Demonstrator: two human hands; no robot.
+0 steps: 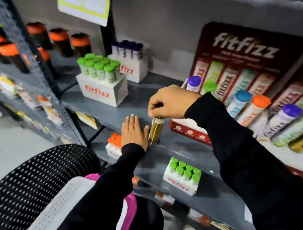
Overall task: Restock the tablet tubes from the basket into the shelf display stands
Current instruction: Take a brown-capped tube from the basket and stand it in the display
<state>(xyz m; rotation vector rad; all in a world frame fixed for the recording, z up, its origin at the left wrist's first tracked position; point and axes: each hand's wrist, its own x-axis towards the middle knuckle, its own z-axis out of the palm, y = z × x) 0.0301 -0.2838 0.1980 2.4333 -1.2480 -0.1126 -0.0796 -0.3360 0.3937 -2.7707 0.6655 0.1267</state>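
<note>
At frame centre the right hand (pixel 171 101) pinches the top of a gold tablet tube (pixel 155 130) standing on the grey metal shelf (pixel 128 107). The left hand (pixel 135 132) lies flat, fingers spread, just beside it. A white cardboard stand (pixel 103 88) of green-capped tubes sits upper left; the black mesh basket (pixel 35 177) fills the lower left.

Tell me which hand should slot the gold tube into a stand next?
Right. The right hand already grips the gold tube by its top; the left hand lies flat and open on the shelf.

Far left of the hands, dark shaker bottles with orange lids (pixel 60 39) stand on a neighbouring grey metal rack (pixel 35 56). Above the hands hangs a white paper notice with a lime-yellow border (pixel 85 7). Lower left, small yellow-and-white packets (pixel 86 119) hang blurred.
</note>
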